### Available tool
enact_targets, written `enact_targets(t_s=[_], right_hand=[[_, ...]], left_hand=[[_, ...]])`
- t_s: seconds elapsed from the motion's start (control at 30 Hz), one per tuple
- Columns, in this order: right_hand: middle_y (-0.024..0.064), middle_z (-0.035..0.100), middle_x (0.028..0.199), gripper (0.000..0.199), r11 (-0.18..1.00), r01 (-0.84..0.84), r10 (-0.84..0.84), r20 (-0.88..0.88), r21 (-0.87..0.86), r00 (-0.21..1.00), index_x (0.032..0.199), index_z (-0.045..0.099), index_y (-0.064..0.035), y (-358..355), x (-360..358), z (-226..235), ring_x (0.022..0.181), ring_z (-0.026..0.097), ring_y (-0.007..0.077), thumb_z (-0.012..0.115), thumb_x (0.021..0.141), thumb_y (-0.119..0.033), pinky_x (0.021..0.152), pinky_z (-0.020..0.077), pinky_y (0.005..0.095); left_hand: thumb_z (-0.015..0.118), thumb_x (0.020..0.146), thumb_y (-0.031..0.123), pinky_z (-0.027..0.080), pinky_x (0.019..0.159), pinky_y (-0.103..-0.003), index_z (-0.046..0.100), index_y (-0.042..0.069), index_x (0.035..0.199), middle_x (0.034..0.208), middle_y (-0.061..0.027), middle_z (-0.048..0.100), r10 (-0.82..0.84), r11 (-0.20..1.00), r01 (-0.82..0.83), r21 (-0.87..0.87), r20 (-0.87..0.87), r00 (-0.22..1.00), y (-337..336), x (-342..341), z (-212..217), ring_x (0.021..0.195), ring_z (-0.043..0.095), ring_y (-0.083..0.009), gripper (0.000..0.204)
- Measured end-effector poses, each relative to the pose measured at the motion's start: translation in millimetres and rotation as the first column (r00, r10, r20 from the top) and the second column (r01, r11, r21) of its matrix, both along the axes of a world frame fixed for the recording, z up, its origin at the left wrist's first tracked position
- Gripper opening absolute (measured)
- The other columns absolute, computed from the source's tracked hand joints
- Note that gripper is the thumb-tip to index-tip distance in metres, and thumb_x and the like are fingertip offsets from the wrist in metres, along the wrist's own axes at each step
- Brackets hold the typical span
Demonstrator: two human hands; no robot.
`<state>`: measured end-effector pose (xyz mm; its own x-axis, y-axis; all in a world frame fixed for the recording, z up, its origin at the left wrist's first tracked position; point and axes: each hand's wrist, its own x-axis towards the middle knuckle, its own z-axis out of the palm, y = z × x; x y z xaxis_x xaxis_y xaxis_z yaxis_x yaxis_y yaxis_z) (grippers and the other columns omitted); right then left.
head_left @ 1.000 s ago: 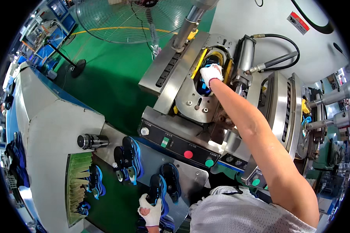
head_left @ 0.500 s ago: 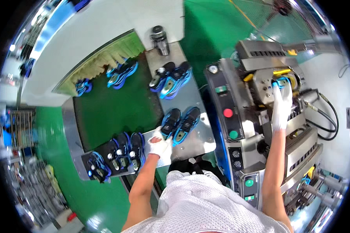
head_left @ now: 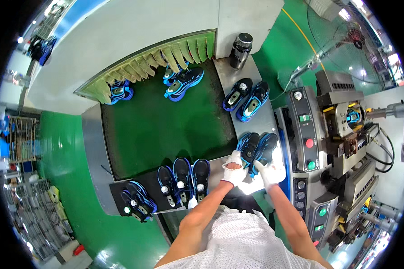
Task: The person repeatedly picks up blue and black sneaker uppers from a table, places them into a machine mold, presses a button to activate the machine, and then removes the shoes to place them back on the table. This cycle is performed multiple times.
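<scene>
A pair of black-and-blue sneakers stands side by side on the metal ledge in front of me, toes pointing away. My left hand (head_left: 234, 169), in a white glove with a torn patch, closes on the heel end of the left sneaker (head_left: 248, 147). At the heel of the right sneaker (head_left: 266, 149) is my right hand (head_left: 270, 172), also gloved, its thumb against the shoe and its other fingers around the outer side. Where the fingertips meet the shoes is partly hidden.
Another pair of sneakers (head_left: 253, 102) stands farther up the ledge near a dark flask (head_left: 241, 51). Several sneakers (head_left: 182, 181) line the near edge of the green belt (head_left: 166, 130); others sit by the fringed curtain (head_left: 143, 65). The button-panelled machine (head_left: 306, 130) stands at right.
My right hand has come back from the machine at right to the pair of sneakers. My left hand stays at the left sneaker. The view has shifted, moving the scene within the picture.
</scene>
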<state>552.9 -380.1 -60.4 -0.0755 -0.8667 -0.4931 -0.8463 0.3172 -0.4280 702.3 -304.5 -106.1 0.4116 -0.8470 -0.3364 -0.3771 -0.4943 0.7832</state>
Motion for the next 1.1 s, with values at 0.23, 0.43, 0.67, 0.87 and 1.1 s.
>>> enact_targets(t_s=[0.23, 0.43, 0.67, 0.87, 1.1], right_hand=[[0.0141, 0.072, 0.097, 0.039, 0.899, 0.416, -0.430, 0.085, 0.138, 0.899, 0.104, 0.068, -0.0011, 8.5, 52.6, 32.5, 0.085, 0.068, 0.0260, 0.080, 0.081, -0.031, 0.076, 0.0537, 0.0431], [0.0065, 0.071, 0.099, 0.035, 0.565, 0.660, -0.644, 0.765, 0.495, -0.022, 0.116, 0.063, -0.0018, 105.3, -47.0, 70.5, 0.082, 0.068, 0.0169, 0.077, 0.084, -0.008, 0.073, 0.0583, 0.0338], [0.0197, 0.068, 0.103, 0.096, 0.106, 0.965, -0.746, 0.661, 0.240, -0.082, 0.117, 0.059, 0.0172, 283.8, -116.8, 95.6, 0.089, 0.066, 0.0200, 0.084, 0.069, -0.062, 0.074, 0.0559, 0.0350], [0.0087, 0.069, 0.105, 0.061, -0.525, 0.798, -0.266, 0.833, 0.297, -0.485, 0.124, 0.059, 0.0052, 469.5, -157.9, 202.7, 0.092, 0.066, 0.0146, 0.087, 0.077, -0.022, 0.080, 0.0562, 0.0324], [0.0292, 0.065, 0.122, 0.088, -0.754, 0.525, -0.652, 0.347, -0.395, -0.675, 0.136, 0.053, 0.0053, 657.6, -202.7, 245.1, 0.110, 0.067, 0.0373, 0.074, 0.081, -0.061, 0.095, 0.0511, 0.0464]], left_hand=[[0.082, 0.076, 0.045, 0.051, 0.098, -0.046, 0.040, -0.007, 0.145, 0.128, -0.0269, 0.064, -0.125, 0.968, 0.127, 0.214, -0.024, 0.992, 1.2, 81.3, 19.4, 0.116, 0.065, -0.0401, 0.095], [0.082, 0.082, 0.031, 0.049, 0.100, -0.046, 0.051, -0.006, 0.134, 0.128, -0.0241, 0.064, -0.417, 0.900, 0.408, 0.150, 0.027, 0.909, -15.6, 34.3, 88.1, 0.116, 0.063, -0.0379, 0.071], [0.080, 0.084, 0.039, 0.047, 0.101, -0.047, 0.053, -0.011, 0.128, 0.126, -0.0292, 0.062, -0.925, 0.374, 0.912, 0.168, 0.005, 0.379, 39.0, -133.5, 158.2, 0.118, 0.061, -0.0390, 0.072], [0.081, 0.082, 0.041, 0.045, 0.104, -0.044, 0.042, -0.009, 0.142, 0.136, -0.0273, 0.057, -0.942, -0.204, 0.979, 0.000, 0.272, -0.197, 170.0, -284.1, 188.5, 0.124, 0.057, -0.0386, 0.088], [0.082, 0.080, 0.029, 0.048, 0.100, -0.044, 0.047, 0.000, 0.142, 0.125, -0.0208, 0.066, -0.794, -0.608, 0.761, -0.226, 0.177, -0.582, 353.1, -478.8, 307.0, 0.113, 0.064, -0.0358, 0.077]])
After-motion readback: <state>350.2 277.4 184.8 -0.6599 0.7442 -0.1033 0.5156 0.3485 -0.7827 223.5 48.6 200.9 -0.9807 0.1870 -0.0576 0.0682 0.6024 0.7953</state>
